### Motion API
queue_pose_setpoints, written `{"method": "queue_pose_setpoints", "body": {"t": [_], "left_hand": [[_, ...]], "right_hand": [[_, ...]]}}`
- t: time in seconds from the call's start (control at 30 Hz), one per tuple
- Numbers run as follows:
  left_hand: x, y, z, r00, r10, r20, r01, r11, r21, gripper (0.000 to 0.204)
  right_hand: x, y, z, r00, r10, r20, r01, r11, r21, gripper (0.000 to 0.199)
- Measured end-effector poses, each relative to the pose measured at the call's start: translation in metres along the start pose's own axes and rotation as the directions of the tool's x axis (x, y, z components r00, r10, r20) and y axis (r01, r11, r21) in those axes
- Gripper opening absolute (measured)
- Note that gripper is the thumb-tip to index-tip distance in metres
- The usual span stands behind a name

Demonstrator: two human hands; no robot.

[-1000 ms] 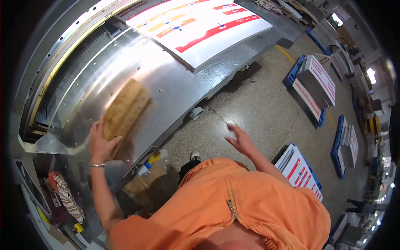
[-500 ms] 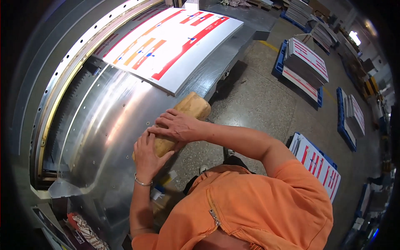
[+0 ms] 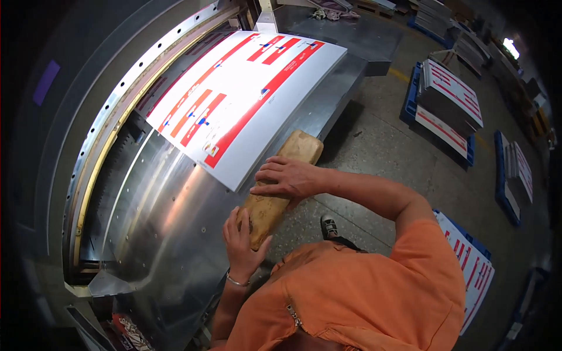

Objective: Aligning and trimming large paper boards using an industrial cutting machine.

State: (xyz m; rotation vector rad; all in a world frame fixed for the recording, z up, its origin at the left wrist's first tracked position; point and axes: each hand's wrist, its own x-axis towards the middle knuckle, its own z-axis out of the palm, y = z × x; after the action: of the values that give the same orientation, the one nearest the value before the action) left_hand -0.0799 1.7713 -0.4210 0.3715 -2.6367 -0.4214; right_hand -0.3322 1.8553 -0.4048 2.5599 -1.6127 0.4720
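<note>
A worn, pale wooden block (image 3: 266,213) with rounded edges lies slantwise over the near right edge of the metal table (image 3: 175,234). My left hand (image 3: 241,241) grips its near end, fingers along the left side and thumb on the right. Over its middle is my right hand (image 3: 290,177), fingers laid across the top and curled round it; the thumb is hidden. Just beyond the block lies a thick sheet or stack of white board (image 3: 252,146) printed with red bands and small blue marks. The block's far end is close beside the board's right edge.
To the left, a curved-looking machine frame (image 3: 111,111) with a row of holes borders the table. Pallets of printed board (image 3: 451,96) stand on the floor at right, one more stack (image 3: 474,281) close to my right elbow. A crumpled cloth (image 3: 132,333) is at lower left.
My hands and the block have shifted right in the view, and my hands have moved apart along it. The printed board reaches nearer to me. The whole view has shifted too.
</note>
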Motion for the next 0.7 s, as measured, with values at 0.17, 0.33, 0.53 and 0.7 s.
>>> {"method": "queue_pose_setpoints", "body": {"t": [0.17, 0.33, 0.53, 0.7], "left_hand": [[0.058, 0.017, 0.031, 1.0, -0.004, -0.019, 0.003, 0.999, -0.043, 0.079], [0.092, 0.035, 0.063, 0.997, -0.023, -0.069, 0.019, 0.998, -0.053, 0.079], [0.137, 0.03, 0.086, 0.99, -0.061, -0.13, 0.054, 0.997, -0.059, 0.079], [0.182, 0.014, 0.102, 0.984, -0.06, -0.168, 0.068, 0.997, 0.043, 0.08]], "right_hand": [[-0.028, 0.058, -0.021, 0.999, 0.037, 0.017, -0.037, 0.999, 0.023, 0.098], [-0.054, 0.099, -0.035, 0.997, 0.028, 0.075, -0.031, 0.999, 0.038, 0.095], [-0.062, 0.15, -0.043, 0.998, 0.015, 0.067, -0.017, 0.999, 0.042, 0.094], [-0.056, 0.196, -0.043, 0.998, 0.044, 0.037, -0.044, 0.999, -0.001, 0.095]]}}
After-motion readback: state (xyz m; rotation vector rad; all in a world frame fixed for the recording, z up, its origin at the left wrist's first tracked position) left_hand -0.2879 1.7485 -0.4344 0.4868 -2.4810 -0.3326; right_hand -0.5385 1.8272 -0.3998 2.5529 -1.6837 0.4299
